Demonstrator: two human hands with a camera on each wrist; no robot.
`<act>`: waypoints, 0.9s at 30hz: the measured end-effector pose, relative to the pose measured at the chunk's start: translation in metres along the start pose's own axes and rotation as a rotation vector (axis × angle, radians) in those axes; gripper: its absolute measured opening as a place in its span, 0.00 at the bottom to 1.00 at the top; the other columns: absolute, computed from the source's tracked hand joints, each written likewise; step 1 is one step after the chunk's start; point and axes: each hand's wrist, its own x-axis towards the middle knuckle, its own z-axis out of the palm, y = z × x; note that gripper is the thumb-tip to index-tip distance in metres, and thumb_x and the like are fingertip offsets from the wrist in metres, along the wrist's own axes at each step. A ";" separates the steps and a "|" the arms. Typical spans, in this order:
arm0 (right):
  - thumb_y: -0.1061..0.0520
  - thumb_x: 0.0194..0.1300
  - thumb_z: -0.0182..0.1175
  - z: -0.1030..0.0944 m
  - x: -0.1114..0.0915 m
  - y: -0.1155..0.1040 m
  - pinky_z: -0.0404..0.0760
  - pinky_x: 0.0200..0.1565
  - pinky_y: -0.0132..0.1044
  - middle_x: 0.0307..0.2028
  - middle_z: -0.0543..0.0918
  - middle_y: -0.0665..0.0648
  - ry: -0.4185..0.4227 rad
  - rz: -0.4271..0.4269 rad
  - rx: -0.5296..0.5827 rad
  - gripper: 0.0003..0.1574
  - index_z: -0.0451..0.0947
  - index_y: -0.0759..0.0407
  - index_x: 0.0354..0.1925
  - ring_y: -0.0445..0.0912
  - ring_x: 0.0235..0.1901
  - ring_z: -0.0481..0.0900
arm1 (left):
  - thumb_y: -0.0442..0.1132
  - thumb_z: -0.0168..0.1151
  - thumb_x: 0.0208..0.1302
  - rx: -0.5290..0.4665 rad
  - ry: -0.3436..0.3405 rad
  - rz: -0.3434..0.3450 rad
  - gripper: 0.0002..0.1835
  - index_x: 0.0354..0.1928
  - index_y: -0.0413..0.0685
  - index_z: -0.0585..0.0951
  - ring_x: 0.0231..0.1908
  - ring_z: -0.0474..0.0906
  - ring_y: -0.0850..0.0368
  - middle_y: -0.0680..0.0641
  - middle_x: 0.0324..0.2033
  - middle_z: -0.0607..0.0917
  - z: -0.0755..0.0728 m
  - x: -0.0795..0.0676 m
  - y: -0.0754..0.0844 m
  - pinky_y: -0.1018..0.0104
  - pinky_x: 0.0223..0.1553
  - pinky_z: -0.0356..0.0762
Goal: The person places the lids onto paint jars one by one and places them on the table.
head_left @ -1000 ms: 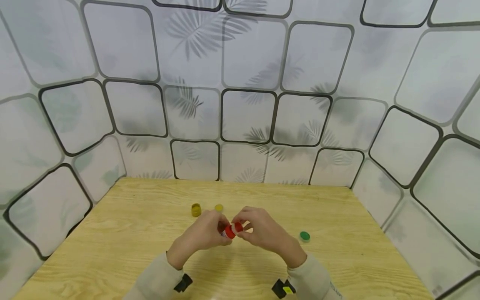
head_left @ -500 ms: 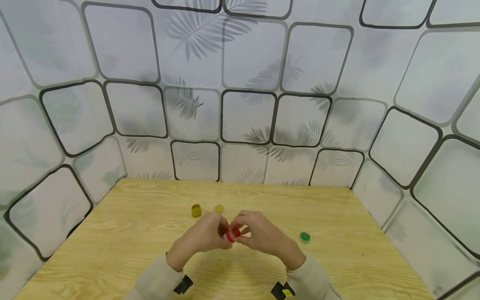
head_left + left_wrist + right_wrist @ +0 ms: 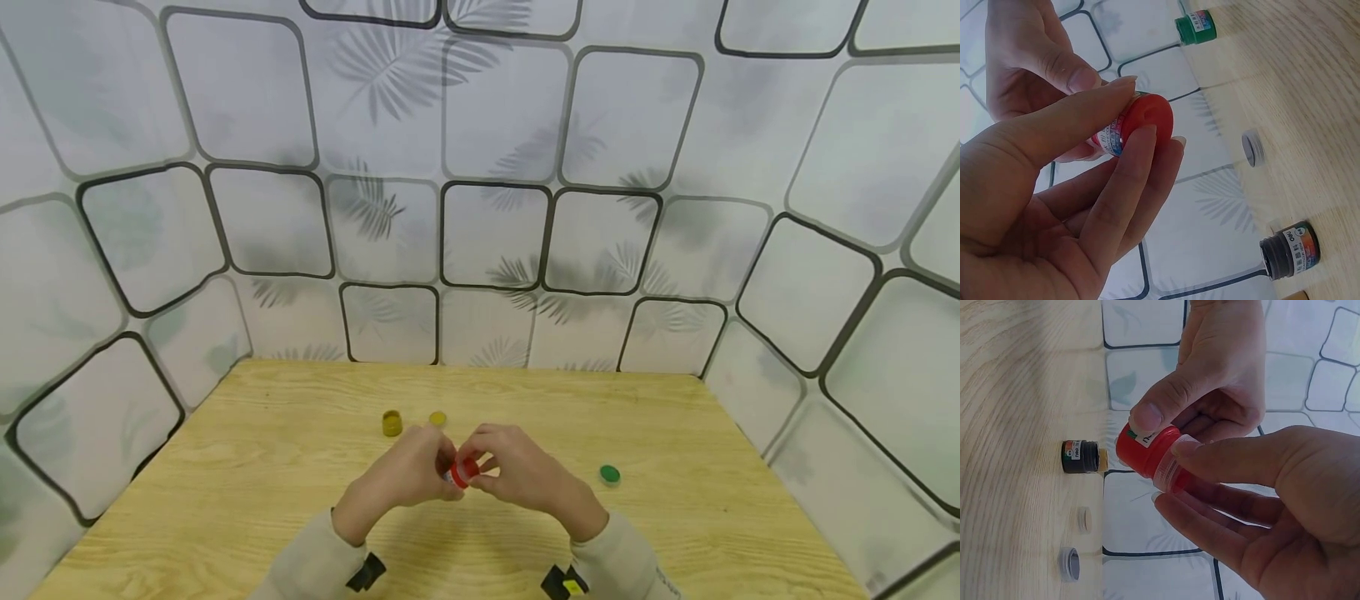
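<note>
Over the table's [image 3: 225, 500] near middle, the left hand [image 3: 408, 468] curls round a red jar [image 3: 1142, 453], the right hand [image 3: 517, 469] pinches its clear lid [image 3: 1166, 473], and both wrist views show a dark jar [image 3: 1080, 456] the head view hides.

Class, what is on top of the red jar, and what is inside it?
A clear-rimmed lid, pinched by the right hand, sits at the mouth of the red jar; the left hand holds the jar. The lid covers the opening, hiding the inside.
</note>
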 end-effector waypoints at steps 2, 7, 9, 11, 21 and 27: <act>0.65 0.65 0.70 0.001 0.000 0.000 0.85 0.44 0.25 0.44 0.85 0.56 -0.001 -0.002 -0.009 0.13 0.85 0.60 0.48 0.45 0.46 0.86 | 0.31 0.80 0.50 0.000 -0.001 0.004 0.07 0.29 0.45 0.88 0.22 0.78 0.64 0.52 0.23 0.88 0.000 0.000 0.000 0.71 0.25 0.78; 0.65 0.65 0.70 0.001 0.000 0.000 0.84 0.42 0.23 0.44 0.85 0.56 -0.009 0.010 -0.025 0.13 0.86 0.60 0.49 0.43 0.44 0.86 | 0.31 0.80 0.49 0.022 0.005 0.018 0.08 0.27 0.46 0.88 0.20 0.76 0.66 0.54 0.21 0.86 0.001 0.000 -0.001 0.72 0.24 0.76; 0.65 0.66 0.69 0.001 0.000 0.000 0.83 0.41 0.21 0.44 0.86 0.56 -0.012 0.015 -0.031 0.13 0.86 0.60 0.49 0.43 0.43 0.86 | 0.32 0.81 0.49 0.031 0.007 0.021 0.08 0.27 0.47 0.88 0.20 0.75 0.67 0.54 0.20 0.85 0.002 0.001 -0.001 0.72 0.23 0.75; 0.64 0.66 0.69 0.001 0.000 0.000 0.82 0.40 0.20 0.44 0.86 0.56 -0.014 0.014 -0.039 0.12 0.86 0.61 0.49 0.42 0.43 0.86 | 0.32 0.81 0.49 0.032 0.006 0.022 0.08 0.26 0.47 0.88 0.20 0.74 0.67 0.55 0.20 0.85 0.002 0.001 -0.001 0.72 0.23 0.75; 0.65 0.67 0.68 0.001 0.000 0.000 0.82 0.41 0.20 0.44 0.86 0.57 -0.013 0.006 -0.035 0.12 0.85 0.62 0.49 0.44 0.44 0.86 | 0.32 0.81 0.51 0.011 -0.003 0.018 0.07 0.28 0.46 0.89 0.22 0.77 0.66 0.54 0.22 0.87 0.003 0.000 -0.002 0.72 0.25 0.76; 0.66 0.66 0.68 0.000 -0.001 0.001 0.82 0.43 0.21 0.44 0.85 0.56 -0.010 0.000 -0.021 0.12 0.85 0.61 0.49 0.45 0.46 0.86 | 0.31 0.80 0.52 0.005 -0.010 0.017 0.06 0.29 0.46 0.89 0.22 0.78 0.66 0.52 0.23 0.88 0.002 0.001 -0.001 0.72 0.25 0.77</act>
